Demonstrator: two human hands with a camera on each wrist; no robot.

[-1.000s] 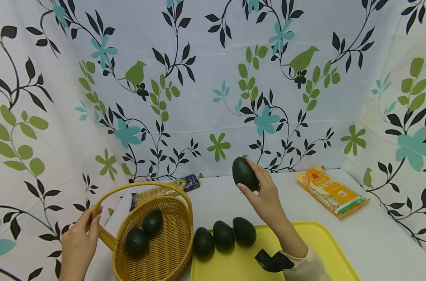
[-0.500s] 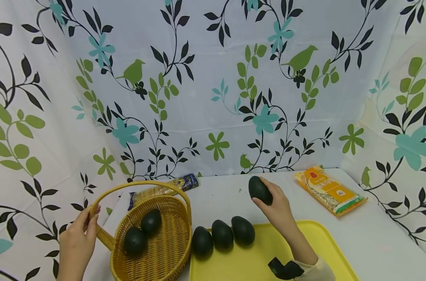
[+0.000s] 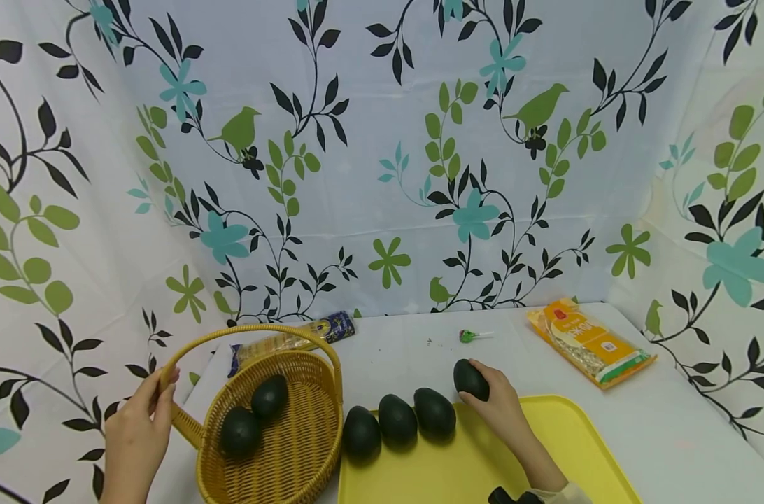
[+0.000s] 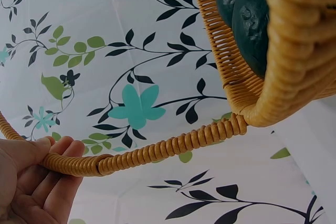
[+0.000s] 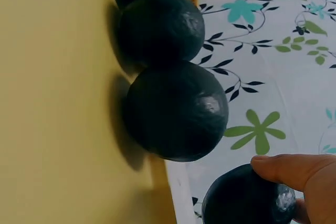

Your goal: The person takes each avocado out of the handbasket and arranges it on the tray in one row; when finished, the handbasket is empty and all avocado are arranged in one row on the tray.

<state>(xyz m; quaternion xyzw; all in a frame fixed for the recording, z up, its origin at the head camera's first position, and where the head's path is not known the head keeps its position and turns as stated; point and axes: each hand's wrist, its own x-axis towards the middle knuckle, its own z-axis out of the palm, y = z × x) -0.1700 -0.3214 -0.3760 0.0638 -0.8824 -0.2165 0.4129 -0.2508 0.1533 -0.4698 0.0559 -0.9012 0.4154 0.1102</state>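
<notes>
Dark-green avocado (image 3: 469, 380) gripped by the right hand (image 3: 498, 402), near the far edge of the yellow tray (image 3: 571, 437), just right of three lined-up avocados (image 3: 397, 421); left hand (image 3: 139, 428) holds the wicker handle (image 3: 250, 328).

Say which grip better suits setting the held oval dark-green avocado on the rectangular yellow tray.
Likely the right grip: it holds the avocado near the tray; the left grip holds the golden woven basket handle.

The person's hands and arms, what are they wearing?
The left hand and right hand are bare. A pale beige sleeve shows on the right arm, with something black beside it, too cut off to name.
</notes>
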